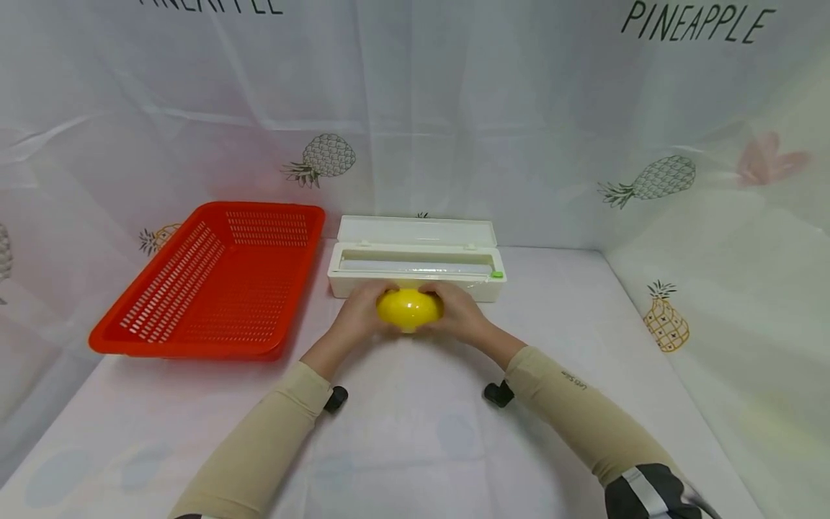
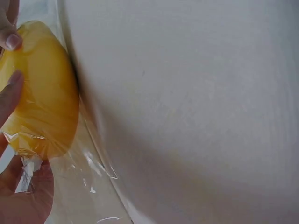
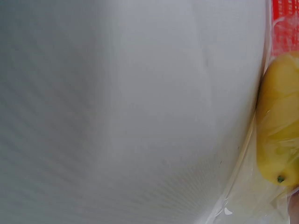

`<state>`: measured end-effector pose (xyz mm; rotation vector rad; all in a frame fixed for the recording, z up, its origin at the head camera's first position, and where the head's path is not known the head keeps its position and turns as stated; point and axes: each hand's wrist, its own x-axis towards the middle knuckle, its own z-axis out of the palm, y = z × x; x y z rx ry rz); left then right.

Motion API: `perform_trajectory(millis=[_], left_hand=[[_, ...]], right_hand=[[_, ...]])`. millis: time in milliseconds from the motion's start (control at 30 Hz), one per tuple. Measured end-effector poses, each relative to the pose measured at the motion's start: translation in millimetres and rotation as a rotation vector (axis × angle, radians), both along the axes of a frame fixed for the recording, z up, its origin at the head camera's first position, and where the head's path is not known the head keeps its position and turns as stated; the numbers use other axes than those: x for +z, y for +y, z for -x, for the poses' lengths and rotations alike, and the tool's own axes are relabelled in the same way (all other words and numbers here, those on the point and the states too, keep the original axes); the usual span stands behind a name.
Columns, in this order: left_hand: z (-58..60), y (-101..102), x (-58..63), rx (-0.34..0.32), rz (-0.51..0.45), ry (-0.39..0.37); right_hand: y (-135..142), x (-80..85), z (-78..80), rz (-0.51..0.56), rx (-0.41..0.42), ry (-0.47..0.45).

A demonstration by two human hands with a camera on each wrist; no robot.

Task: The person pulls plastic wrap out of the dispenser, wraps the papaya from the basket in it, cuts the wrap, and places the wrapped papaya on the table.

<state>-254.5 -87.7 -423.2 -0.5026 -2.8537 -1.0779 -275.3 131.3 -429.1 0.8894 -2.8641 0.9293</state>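
Observation:
A smooth yellow oval fruit (image 1: 410,308), its exact kind unclear, sits between both hands just in front of a white cling film dispenser (image 1: 483,290). Clear cling film (image 2: 88,182) lies under the fruit and stretches over its end in the left wrist view. My left hand (image 1: 365,311) grips the fruit's left side, thumb on top. From the other side, my right hand (image 1: 457,313) holds it, thumb likewise above. A small dark green stem spot shows on the fruit (image 3: 280,135) in the right wrist view, where most of the right hand is out of frame.
The dispenser's lid (image 1: 415,231) stands raised, with a film roll (image 1: 415,267) inside and a green slider (image 1: 497,274) at its right end. A red perforated basket (image 1: 106,337) is on the left. White pineapple-print cloth (image 1: 519,108) hangs behind the table.

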Motion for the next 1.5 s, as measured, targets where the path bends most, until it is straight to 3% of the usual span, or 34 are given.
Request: perform_trajectory(millis=[500,733,1100,1300,1500], left_hand=[[10.6,-9,-12.1,0.0,-0.115,-0.11],[7.9,-10,-5.9,-0.019,-0.121,-0.164],[8.6,-9,2.5,-0.111,-0.084,-0.217],[9.9,-9,3.5,-0.086,-0.067,-0.26],[12.4,-10,2.4,-0.06,-0.042,-0.29]], right_hand=[[4,-5.5,10.9,0.014,-0.004,-0.08],[4,-0.1,11.5,0.013,0.013,-0.15],[12,-1.2,15.2,0.065,0.085,-0.221],[19,1.8,11.6,0.06,0.094,-0.201],[22,8.9,1.8,0.13,0.007,-0.128]])
